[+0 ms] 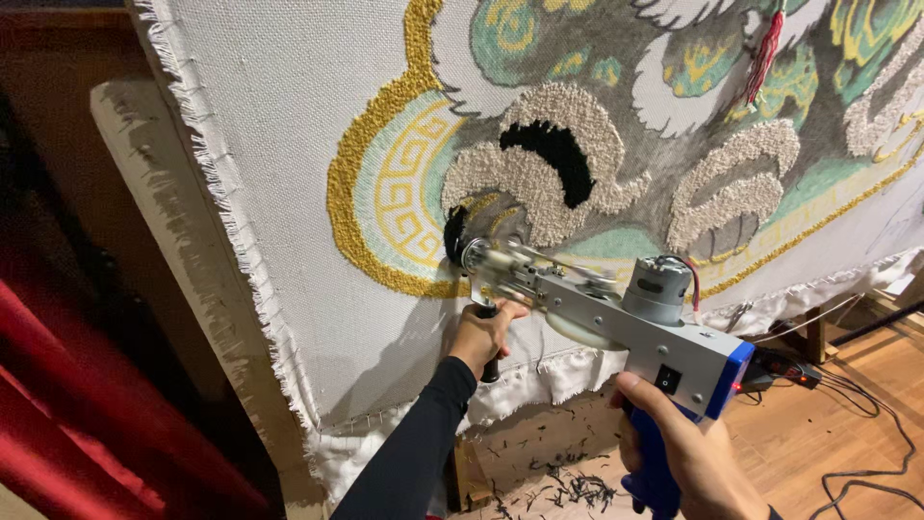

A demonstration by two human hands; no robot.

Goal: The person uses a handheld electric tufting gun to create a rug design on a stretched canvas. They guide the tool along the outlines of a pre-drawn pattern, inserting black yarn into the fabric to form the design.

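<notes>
I have both hands clamped on the tufting gun (616, 313), my left hand (484, 332) on its front grip and my right hand (683, 448) on the blue rear handle, needle pressed into the stretched cloth (289, 144) at a black patch. I judge tufting is mid-stroke; the frayed cloth edge lies left of my hands, with unfilled weave between.

Head camera, close, faces tufting cloth (289, 144), apparently tilted.

Cloth (289, 144) blocks ahead; open room below, cables (866, 404) right.
</notes>
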